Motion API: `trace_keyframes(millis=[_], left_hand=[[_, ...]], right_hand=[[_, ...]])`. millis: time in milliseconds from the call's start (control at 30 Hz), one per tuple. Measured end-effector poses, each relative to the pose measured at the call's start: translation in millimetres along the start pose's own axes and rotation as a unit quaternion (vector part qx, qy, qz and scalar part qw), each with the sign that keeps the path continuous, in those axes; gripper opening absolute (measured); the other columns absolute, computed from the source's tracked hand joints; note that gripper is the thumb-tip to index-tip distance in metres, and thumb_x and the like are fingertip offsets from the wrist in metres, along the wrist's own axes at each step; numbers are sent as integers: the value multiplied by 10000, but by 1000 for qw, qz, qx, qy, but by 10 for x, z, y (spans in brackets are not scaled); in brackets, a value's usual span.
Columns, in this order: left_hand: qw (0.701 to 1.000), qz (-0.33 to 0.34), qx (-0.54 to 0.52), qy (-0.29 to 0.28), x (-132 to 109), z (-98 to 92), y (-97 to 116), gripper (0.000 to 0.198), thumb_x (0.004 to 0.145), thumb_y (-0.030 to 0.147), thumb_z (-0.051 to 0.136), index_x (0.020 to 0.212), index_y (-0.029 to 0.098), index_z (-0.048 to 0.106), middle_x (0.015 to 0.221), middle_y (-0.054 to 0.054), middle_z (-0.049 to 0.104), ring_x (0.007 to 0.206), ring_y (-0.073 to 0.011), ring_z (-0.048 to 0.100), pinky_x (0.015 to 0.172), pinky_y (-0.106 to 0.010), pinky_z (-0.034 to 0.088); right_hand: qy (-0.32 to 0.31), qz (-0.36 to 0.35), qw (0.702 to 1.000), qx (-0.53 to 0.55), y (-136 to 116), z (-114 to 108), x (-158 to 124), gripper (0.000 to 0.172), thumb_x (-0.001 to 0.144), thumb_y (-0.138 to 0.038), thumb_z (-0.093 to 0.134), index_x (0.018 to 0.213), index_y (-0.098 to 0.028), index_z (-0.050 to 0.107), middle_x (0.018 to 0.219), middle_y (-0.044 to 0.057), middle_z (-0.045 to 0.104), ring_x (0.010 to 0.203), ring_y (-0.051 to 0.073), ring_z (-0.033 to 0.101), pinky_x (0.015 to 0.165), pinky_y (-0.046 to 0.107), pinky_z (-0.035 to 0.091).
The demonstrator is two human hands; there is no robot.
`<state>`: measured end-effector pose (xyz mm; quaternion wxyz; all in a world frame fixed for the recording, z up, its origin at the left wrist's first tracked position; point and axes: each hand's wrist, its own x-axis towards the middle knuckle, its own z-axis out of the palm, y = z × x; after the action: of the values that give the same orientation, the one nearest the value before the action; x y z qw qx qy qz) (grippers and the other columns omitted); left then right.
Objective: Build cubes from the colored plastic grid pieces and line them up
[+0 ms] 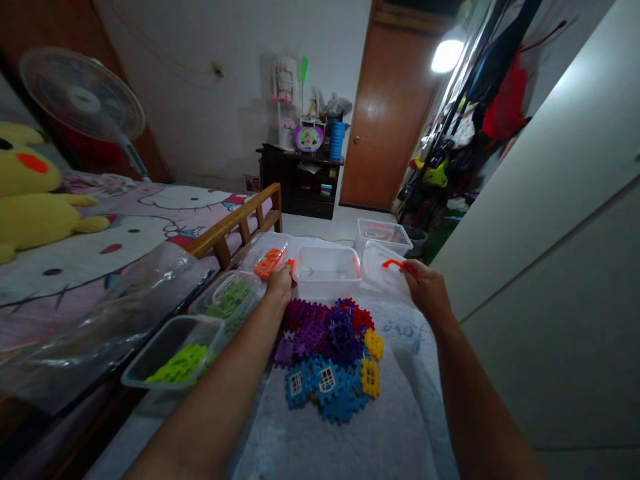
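My left hand [279, 285] is closed at the front left corner of an empty clear tub [326, 270], with a bit of an orange piece [291, 266] showing at its fingertips. My right hand [426, 291] pinches an orange block piece [396, 264] over a clear lid or tub [380, 272] to the right. Between my arms lies a pile of plastic blocks [333, 353] on a grey towel [360, 427]: purple, red, yellow and blue ones with windows. A clear tub with orange pieces [267, 261] sits just left of my left hand.
Two clear tubs of green pieces [181, 363] [231, 299] line the left edge. Another clear tub [383, 233] stands behind. A bed with a wooden footboard [240, 223], yellow plush toy [35, 200] and fan [83, 93] is on the left. A white wardrobe [550, 233] is on the right.
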<state>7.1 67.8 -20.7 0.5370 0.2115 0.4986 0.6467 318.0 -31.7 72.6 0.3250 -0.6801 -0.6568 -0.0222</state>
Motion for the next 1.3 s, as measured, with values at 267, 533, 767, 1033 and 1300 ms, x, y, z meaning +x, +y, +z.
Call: trace_keyframes(millis=[267, 533, 767, 1033, 1300], left_hand=[[999, -31, 5, 24, -40, 22, 81, 108, 653, 216, 648, 725, 157, 594, 569, 45, 559, 452, -103, 523, 503, -239, 442], [998, -50, 14, 38, -76, -5, 125, 185, 711, 292, 633, 843, 162, 649, 691, 9, 631, 516, -111, 560, 537, -246, 448], [996, -58, 45, 41, -118, -8, 164, 288, 723, 405, 663, 892, 172, 664, 720, 7, 641, 537, -116, 561, 539, -241, 417], [994, -41, 99, 7, -178, 11, 211, 274, 628, 361, 765, 788, 156, 677, 655, 2, 634, 542, -125, 548, 550, -251, 404], [984, 59, 170, -16, -229, 33, 227, 159, 664, 269, 713, 777, 165, 672, 678, -5, 644, 627, -168, 595, 609, -265, 436]], right_hand=[[-99, -123, 987, -27, -922, 603, 512, 281, 944, -196, 460, 1048, -203, 721, 1014, 105, 732, 939, 224, 624, 830, 287, 403], [-145, -156, 972, -100, -1209, 958, 586, 320, 976, -206, 407, 1027, -210, 723, 1014, 122, 730, 949, 231, 629, 795, 290, 392], [-156, -166, 967, -113, -1225, 1022, 547, 329, 973, -202, 402, 1048, -207, 722, 1016, 128, 730, 936, 240, 636, 787, 300, 399], [-173, -137, 974, -55, -1121, 1117, 526, 303, 926, -159, 446, 1054, -200, 717, 1040, 116, 723, 998, 223, 630, 872, 288, 422], [43, 165, 958, 230, -537, 1061, 408, 469, 791, -274, 560, 1237, -129, 552, 1228, 167, 613, 1114, 264, 558, 990, 380, 425]])
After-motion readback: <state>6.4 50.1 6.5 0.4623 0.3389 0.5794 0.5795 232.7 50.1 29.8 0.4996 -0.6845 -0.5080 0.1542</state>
